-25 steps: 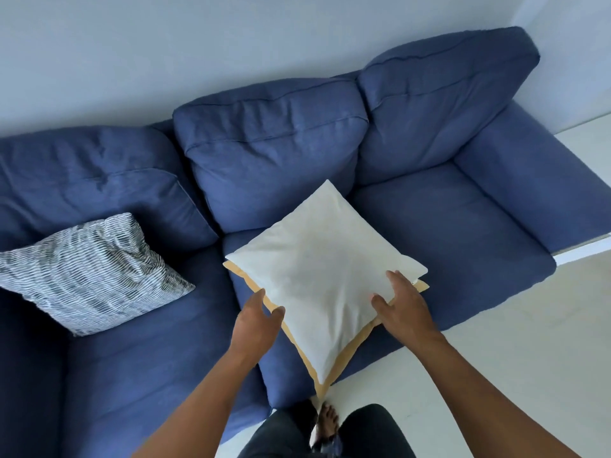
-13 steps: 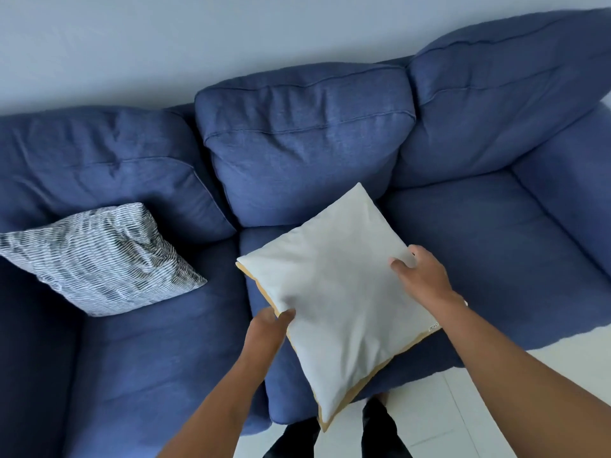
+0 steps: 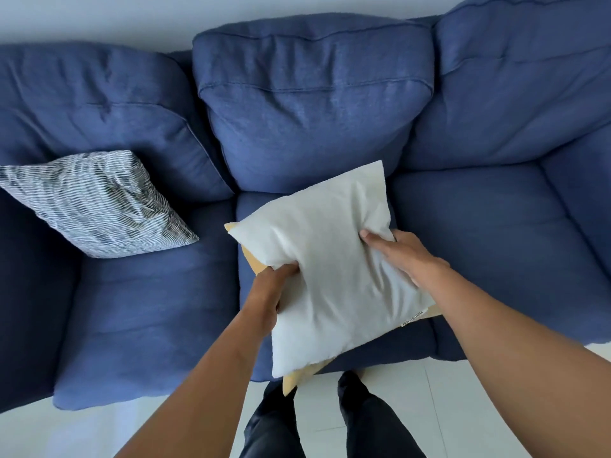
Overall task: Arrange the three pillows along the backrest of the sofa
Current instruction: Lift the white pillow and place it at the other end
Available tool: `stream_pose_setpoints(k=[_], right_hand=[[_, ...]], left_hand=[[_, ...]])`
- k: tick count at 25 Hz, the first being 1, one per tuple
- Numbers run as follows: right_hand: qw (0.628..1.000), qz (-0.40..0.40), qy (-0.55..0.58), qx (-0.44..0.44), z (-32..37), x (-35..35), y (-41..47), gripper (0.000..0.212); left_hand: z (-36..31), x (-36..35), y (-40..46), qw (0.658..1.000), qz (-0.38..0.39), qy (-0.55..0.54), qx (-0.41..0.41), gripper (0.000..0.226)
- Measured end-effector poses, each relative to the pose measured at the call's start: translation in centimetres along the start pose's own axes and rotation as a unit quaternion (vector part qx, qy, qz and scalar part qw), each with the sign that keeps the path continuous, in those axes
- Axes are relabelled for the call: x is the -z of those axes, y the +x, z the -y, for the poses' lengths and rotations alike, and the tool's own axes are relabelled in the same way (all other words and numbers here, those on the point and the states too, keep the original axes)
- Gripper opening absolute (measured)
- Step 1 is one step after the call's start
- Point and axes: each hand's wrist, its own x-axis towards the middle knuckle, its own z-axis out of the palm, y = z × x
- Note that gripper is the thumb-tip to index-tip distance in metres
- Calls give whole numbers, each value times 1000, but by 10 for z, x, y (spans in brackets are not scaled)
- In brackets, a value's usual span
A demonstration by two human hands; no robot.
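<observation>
A person in dark trousers (image 3: 330, 424) stands on the pale floor (image 3: 463, 408) at the front edge of the blue sofa (image 3: 148, 309) and leans over its middle seat. Both hands are clamped on a white pillow (image 3: 334, 276): the left hand (image 3: 267, 292) pinches its near-left edge, the right hand (image 3: 400, 256) grips its right edge, fingers pressed into the fabric. The white pillow lies skewed over the middle seat, its near corner hanging past the sofa's front edge, its far corner touching the middle back cushion (image 3: 310, 104). A yellow pillow (image 3: 294, 378) lies directly beneath it, showing only at the corners. The cover dimples deeply under the fingers, which suggests a light, soft, loosely filled pillow that will sag if lifted by one corner; a hold on two opposite edges, as here, looks the surest. Farther off, on the sofa's left seat, a grey striped pillow (image 3: 96, 206) leans tilted against the left back cushion (image 3: 92, 107). Two pillows appear yet to be set along the backrest.
</observation>
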Motion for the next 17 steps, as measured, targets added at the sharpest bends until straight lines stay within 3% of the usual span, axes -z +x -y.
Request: stream_pose_setpoints(k=[3, 5, 9, 12, 17], right_hand=[[999, 7, 8, 46, 3, 21, -18, 46], [996, 5, 30, 85, 5, 33, -33, 39], [988, -3, 101, 117, 1, 64, -64, 49], [980, -14, 144, 136, -4, 84, -89, 62], [959, -71, 244, 128, -25, 113, -129, 48]], left_hand=[[-4, -10, -23, 999, -11, -12, -36, 59], [-10, -21, -40, 998, -17, -12, -57, 56], [-25, -50, -76, 992, -29, 20, -119, 33], [-40, -61, -96, 984, -18, 61, -166, 33], [-61, -84, -120, 959, 54, 125, -249, 25]])
